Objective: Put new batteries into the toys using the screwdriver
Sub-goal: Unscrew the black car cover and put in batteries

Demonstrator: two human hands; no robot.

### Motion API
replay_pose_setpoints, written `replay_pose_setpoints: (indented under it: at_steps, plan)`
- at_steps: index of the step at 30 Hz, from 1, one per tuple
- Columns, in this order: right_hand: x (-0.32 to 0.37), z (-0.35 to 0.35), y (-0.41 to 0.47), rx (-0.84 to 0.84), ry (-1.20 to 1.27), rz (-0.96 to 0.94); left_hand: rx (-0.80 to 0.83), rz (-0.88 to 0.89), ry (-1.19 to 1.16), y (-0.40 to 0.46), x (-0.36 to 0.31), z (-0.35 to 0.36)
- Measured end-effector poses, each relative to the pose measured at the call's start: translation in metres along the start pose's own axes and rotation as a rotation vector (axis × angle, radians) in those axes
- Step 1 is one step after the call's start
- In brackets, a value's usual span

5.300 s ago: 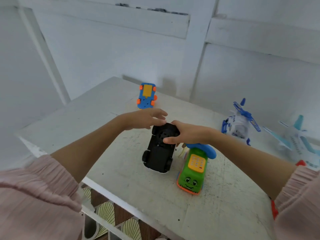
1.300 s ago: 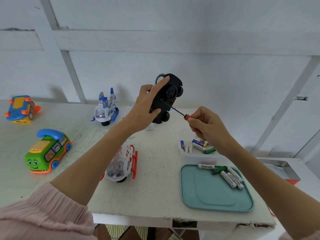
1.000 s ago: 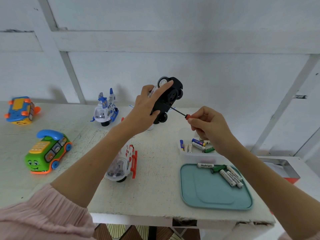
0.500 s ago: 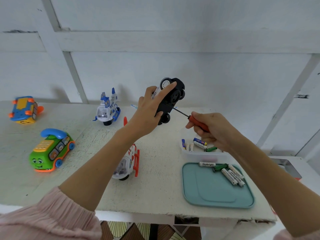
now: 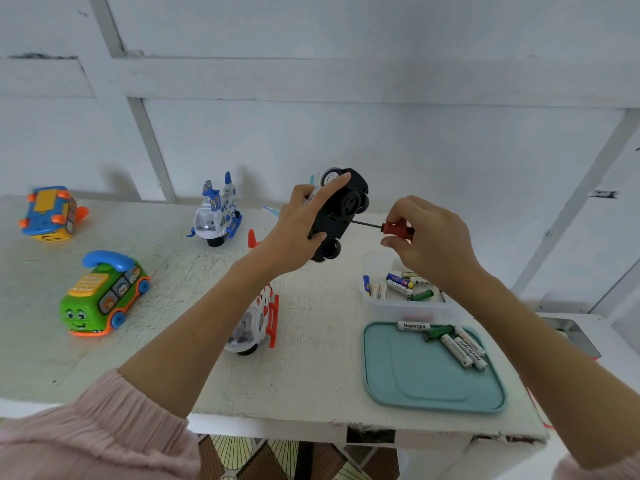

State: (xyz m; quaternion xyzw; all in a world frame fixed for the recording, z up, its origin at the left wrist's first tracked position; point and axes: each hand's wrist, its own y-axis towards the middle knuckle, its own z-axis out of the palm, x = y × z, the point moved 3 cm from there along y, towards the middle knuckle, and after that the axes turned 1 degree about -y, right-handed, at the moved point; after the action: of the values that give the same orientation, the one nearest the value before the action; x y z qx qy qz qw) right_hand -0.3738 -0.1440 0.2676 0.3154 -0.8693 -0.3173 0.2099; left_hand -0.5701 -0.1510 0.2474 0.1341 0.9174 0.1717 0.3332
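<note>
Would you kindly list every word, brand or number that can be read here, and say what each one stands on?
"Heybright": on the white battery lying at the far edge of the teal tray.
"Heybright", partly legible: on the white batteries at the tray's right side.
Print on the batteries in the clear tub: too small to read.
Keypad of the green phone toy: blurred.

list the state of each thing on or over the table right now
black toy car: held up, underside toward screwdriver
left hand: grips the car
screwdriver: tip at the car's underside
right hand: pinches the red handle
green phone toy: upright on table
teal tray: holds loose batteries
clear tub: holds batteries
</note>
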Motion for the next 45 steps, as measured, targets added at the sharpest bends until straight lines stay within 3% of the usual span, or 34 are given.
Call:
replay_pose_setpoints:
  at_steps: [5,13,15,18,20,24,28,33,37,39,42,45]
  plan:
    - [-0.006,0.001,-0.001,0.149,0.527,0.281,-0.027,-0.014,-0.012,0.001,0.003,-0.004]
    - [0.0,0.006,-0.009,-0.029,1.127,0.605,-0.084,-0.017,-0.02,0.0,-0.002,-0.005]
    - [0.002,0.008,-0.007,0.039,1.122,0.727,-0.097,-0.017,-0.017,0.0,-0.003,-0.006]
    - [0.003,0.007,-0.009,0.28,0.934,0.807,-0.099,-0.021,-0.02,0.0,-0.002,-0.009]
    - [0.001,0.004,-0.007,0.242,0.851,0.748,-0.091,-0.018,-0.019,0.0,-0.001,-0.011]
    - [0.001,-0.001,-0.005,0.025,1.027,0.658,-0.092,-0.015,-0.019,-0.002,-0.001,-0.012]
    - [0.007,-0.002,-0.007,0.058,1.086,0.645,-0.093,-0.006,-0.028,-0.005,-0.003,-0.012]
    - [0.004,-0.004,-0.007,0.03,0.929,0.667,-0.085,-0.001,-0.022,-0.007,-0.003,-0.011]
    - [0.008,-0.003,-0.01,0.099,1.144,0.65,-0.107,0.005,-0.035,-0.009,-0.004,-0.011]
    - [0.01,0.0,-0.012,0.142,1.135,0.713,-0.112,0.01,-0.043,-0.01,-0.004,-0.011]
    - [0.007,0.002,-0.013,0.082,1.002,0.684,-0.12,0.013,-0.06,-0.011,-0.005,-0.009]
    - [0.006,0.002,-0.014,0.051,1.067,0.645,-0.14,0.014,-0.08,-0.012,-0.005,-0.01]
